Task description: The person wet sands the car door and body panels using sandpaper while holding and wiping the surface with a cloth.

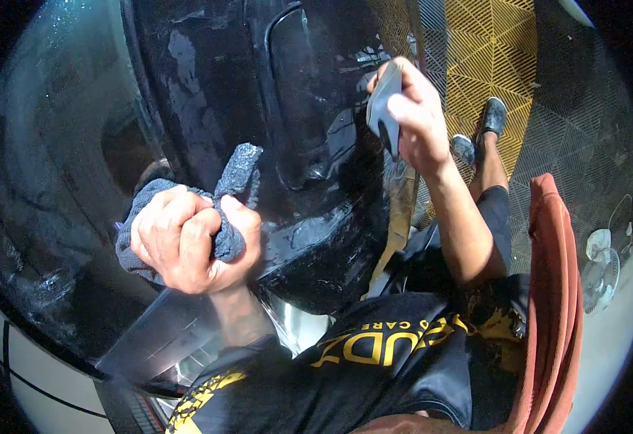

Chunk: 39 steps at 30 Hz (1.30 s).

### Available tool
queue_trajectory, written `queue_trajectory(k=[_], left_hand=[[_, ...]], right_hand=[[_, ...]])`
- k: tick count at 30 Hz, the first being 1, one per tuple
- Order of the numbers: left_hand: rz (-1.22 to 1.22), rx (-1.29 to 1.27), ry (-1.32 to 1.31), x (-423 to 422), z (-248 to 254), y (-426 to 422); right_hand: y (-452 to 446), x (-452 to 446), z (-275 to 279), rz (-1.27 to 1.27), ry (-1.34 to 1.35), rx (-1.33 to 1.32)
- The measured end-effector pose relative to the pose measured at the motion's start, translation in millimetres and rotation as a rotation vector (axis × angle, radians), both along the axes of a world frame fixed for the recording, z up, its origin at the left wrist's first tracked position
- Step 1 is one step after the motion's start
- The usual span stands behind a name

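My left hand (197, 239) is wrapped round a bunched dark grey cloth (240, 170), whose folded end sticks up beyond the thumb. The cloth is over a dark, glossy car body (215, 94) with wet-looking streaks and smears. Farther right and higher, my right hand (418, 119) grips a flat grey tool (385, 105), held on edge near the right side of the dark panel. Whether either the cloth or the tool touches the surface, I cannot tell.
Yellow and grey grid floor tiles (490, 43) lie at the right, with a leg and dark shoes (495, 116) on them. A reddish-brown cloth (555, 289) hangs at my right side. Beyond it stands a white fan (601, 278). A curved dark panel (56, 145) fills the left.
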<state>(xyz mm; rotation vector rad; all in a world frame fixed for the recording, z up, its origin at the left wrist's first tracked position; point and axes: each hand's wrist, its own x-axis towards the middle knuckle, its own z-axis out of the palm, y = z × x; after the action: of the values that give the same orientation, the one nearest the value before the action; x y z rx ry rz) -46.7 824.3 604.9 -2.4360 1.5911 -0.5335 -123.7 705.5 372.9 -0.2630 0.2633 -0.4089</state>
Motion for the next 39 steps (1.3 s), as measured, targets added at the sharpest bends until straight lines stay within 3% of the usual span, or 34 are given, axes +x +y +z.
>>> queue_trajectory(k=[2, 4, 7, 15, 19, 22, 26, 30, 32, 34, 39], left_hand=[[0.004, 0.014, 0.005, 0, 2, 2], [0.009, 0.02, 0.001, 1, 2, 4], [0.001, 0.016, -0.003, 1, 2, 5], [0.001, 0.009, -0.014, 0, 2, 3], [0.004, 0.005, 0.029, 2, 1, 3], [0.013, 0.006, -0.008, 0, 1, 1], [-0.001, 0.014, -0.009, 1, 2, 2], [0.002, 0.021, -0.01, 0, 2, 2], [-0.009, 0.032, -0.008, 0, 2, 2], [-0.004, 0.033, -0.016, -1, 1, 1], [-0.03, -0.007, -0.024, 1, -1, 2]], right_hand=[[6, -6, -8, -0.002, 0.129, -0.499], [7, 11, 7, -0.168, 0.09, -0.662], [-3, 26, 13, -0.219, 0.01, -0.982], [-8, 36, 25, -0.443, -0.017, -1.147], [0, 21, 16, -0.282, -0.015, -1.091], [0, 31, 29, -0.388, -0.037, -1.117], [13, 19, 26, -0.329, 0.022, -1.015], [-2, 31, 38, -0.326, 0.14, -1.077], [3, 23, 29, -0.288, 0.157, -0.993], [15, 1, 17, -0.081, 0.276, -0.648], [42, -20, 17, 0.015, 0.28, -0.282]])
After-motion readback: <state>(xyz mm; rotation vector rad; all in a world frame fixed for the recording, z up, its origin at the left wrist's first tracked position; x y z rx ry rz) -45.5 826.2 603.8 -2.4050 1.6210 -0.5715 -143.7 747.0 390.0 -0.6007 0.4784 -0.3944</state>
